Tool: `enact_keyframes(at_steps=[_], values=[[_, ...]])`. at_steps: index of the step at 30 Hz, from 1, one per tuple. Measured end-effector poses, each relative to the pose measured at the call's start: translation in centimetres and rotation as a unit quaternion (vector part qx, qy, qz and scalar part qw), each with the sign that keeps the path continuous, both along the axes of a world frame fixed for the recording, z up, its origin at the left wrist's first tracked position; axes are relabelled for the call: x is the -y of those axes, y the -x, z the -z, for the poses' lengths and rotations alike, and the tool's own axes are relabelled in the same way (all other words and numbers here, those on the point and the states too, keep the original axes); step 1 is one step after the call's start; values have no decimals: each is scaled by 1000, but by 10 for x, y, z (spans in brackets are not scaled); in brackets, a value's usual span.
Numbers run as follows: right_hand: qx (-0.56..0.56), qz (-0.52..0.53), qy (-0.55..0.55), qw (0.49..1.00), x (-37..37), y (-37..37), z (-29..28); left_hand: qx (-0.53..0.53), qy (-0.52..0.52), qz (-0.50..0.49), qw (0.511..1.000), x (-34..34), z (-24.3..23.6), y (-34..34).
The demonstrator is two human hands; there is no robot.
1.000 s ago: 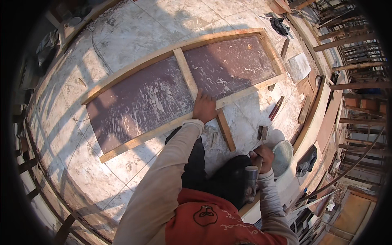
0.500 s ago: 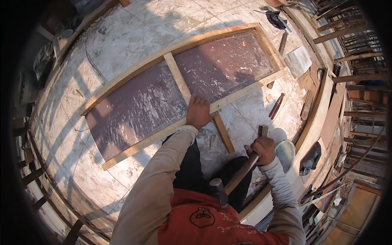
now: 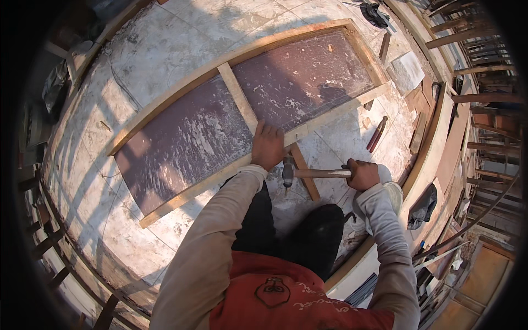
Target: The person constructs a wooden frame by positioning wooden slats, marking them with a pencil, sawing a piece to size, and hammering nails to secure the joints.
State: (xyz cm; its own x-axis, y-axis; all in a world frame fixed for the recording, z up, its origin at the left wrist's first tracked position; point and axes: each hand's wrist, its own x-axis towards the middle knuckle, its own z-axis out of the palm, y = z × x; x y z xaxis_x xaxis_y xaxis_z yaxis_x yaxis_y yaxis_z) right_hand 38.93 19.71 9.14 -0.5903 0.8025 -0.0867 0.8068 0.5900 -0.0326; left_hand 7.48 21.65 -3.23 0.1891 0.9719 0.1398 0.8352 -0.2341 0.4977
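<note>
I look down on a long rectangular frame of pale wooden battens (image 3: 181,91) lying on a dusty, whitish concrete floor (image 3: 165,49), with a dark reddish-brown plywood panel (image 3: 187,143) filling both of its bays. A pale cross batten (image 3: 237,98) splits the frame near its middle.

My left hand (image 3: 268,146) lies flat, fingers spread and pressed down on the near rail of the frame, right where the cross batten meets it. A short brown wooden strip (image 3: 306,171) runs from that joint back toward me across the floor.

My right hand (image 3: 363,174) is clenched around the wooden handle of a steel-headed hammer (image 3: 308,173). The handle lies roughly level, pointing left, and the dark metal head hangs just beside the left hand, close to the near rail; I cannot tell whether it touches the wood.

To the right of the hammer, a pair of red-handled pliers (image 3: 377,133) rests on the floor, well apart from both hands. Farther right lie loose wooden offcuts (image 3: 418,132) and a pale flat slab (image 3: 408,70). A dark tool (image 3: 376,11) sits at the far edge.

My grey-beige sleeves, black trousers and red garment fill the near part of the view.
</note>
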Motion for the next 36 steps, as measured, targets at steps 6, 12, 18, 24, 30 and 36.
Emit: enact_keyframes(at_steps=[6, 12, 18, 24, 30, 36], values=[[-27, -1, 94, 995, 53, 37, -2, -33, -25, -7, 999, 11, 24, 15], [52, 141, 113, 982, 3, -6, 1, 18, -17, -7, 1000, 16, 4, -4], [-337, 312, 249, 853, 100, 53, 23, 7, -30, -10, 999, 14, -4, 14], [-494, 489, 296, 655, 158, 107, -16, -1, -29, -6, 1000, 33, -7, 11], [-744, 191, 74, 636, 105, 95, -242, -14, -14, -29, 999, 45, -9, 21], [-701, 1, -197, 686, 108, 124, -158, -13, -18, -12, 1000, 32, -14, 10]])
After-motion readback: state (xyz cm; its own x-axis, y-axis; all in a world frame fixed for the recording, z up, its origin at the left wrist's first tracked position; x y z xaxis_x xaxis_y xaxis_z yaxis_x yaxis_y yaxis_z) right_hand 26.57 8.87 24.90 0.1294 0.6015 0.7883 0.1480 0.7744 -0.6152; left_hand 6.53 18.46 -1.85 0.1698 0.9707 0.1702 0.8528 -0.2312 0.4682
